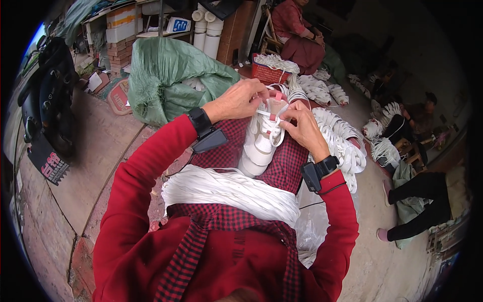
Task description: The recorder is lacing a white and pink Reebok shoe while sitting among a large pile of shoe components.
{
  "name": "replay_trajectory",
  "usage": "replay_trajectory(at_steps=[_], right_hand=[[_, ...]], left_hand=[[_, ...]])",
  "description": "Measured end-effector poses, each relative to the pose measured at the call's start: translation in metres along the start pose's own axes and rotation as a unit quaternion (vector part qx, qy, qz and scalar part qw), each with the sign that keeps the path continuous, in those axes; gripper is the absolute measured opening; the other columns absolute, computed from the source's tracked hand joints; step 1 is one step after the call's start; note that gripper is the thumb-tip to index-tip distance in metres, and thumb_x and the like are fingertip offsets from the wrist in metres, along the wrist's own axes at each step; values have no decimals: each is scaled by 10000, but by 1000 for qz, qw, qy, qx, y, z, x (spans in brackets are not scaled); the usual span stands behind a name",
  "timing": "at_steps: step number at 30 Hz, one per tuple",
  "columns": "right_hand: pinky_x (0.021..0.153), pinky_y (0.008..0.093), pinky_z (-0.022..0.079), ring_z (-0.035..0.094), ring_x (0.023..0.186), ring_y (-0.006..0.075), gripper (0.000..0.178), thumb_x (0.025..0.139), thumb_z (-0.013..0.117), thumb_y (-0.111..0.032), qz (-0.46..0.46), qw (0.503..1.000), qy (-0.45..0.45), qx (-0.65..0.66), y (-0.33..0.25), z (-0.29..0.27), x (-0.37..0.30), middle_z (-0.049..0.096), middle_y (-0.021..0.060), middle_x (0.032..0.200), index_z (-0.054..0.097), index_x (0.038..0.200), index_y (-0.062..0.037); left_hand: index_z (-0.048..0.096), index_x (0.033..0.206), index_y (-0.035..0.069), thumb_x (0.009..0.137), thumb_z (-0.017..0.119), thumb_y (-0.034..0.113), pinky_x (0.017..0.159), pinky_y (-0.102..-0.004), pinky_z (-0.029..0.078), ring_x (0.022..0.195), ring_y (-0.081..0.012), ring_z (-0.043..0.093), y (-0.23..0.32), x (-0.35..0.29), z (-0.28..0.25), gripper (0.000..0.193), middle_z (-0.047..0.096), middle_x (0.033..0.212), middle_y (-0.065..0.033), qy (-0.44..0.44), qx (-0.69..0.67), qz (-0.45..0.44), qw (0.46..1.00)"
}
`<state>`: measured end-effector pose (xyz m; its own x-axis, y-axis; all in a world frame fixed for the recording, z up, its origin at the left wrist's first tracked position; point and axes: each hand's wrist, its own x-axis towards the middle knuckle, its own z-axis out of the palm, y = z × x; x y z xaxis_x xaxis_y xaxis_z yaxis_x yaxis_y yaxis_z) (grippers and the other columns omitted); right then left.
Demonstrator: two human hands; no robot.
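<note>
A white sneaker (255, 153) with pink trim rests between my thighs, its toe toward me. White shoelace (271, 132) crosses its front, with loops hanging loose at the right. My left hand (239, 100) is closed at the upper left eyelets, thumb and fingers pinching the lace there. At the upper right side my right hand (305, 130) also pinches the lace between thumb and fingers. The fingertips partly hide the shoe's collar. Across my lap, on a red-and-black checked apron (216, 143), lies a thick bundle of white laces (231, 194).
An open green woven sack (166, 75) stands ahead to the left. Beyond the shoe is a red basket (269, 74) filled with white laces. Lace bundles (337, 141) lie at my right. A seated person (297, 30) and others work farther off. A black scooter (50, 100) stands left.
</note>
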<state>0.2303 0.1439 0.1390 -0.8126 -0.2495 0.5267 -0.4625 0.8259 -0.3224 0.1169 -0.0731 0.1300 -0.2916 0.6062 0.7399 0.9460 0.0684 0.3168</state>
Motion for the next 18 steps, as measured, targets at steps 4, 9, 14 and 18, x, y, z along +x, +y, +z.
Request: replay_trajectory(at_steps=[4, 9, 14, 18], right_hand=[[794, 385, 459, 586, 930, 298, 179, 805, 669, -124, 13, 999, -45, -10, 6, -6, 2, 583, 146, 886, 677, 873, 41], [716, 416, 472, 617, 771, 379, 208, 861, 622, -137, 26, 999, -24, 30, -11, -1, 3, 626, 214, 843, 626, 865, 71], [665, 444, 488, 665, 775, 409, 202, 855, 606, -121, 79, 997, -2, -7, -4, 8, -2, 669, 266, 836, 655, 916, 65], [716, 410, 510, 681, 830, 391, 230, 825, 592, -112, 83, 994, 31, 69, -1, 12, -6, 664, 267, 848, 650, 954, 68]], left_hand=[[600, 1026, 17, 793, 561, 15, 795, -412, 510, 911, -321, 617, 1, -13, 17, 237, 629, 917, -156, -26, -3, -47, 999], [517, 1072, 56, 769, 608, 42, 764, -451, 511, 879, -353, 628, 19, -12, 26, 316, 610, 1006, -160, -39, 45, -56, 997], [567, 1043, 100, 747, 650, 77, 733, -455, 520, 821, -340, 665, 30, 2, 26, 308, 662, 866, -117, -111, 76, 1, 991], [640, 1036, 94, 751, 658, 92, 738, -438, 525, 818, -321, 666, 19, 4, 28, 285, 663, 855, -97, -129, 7, 8, 992]])
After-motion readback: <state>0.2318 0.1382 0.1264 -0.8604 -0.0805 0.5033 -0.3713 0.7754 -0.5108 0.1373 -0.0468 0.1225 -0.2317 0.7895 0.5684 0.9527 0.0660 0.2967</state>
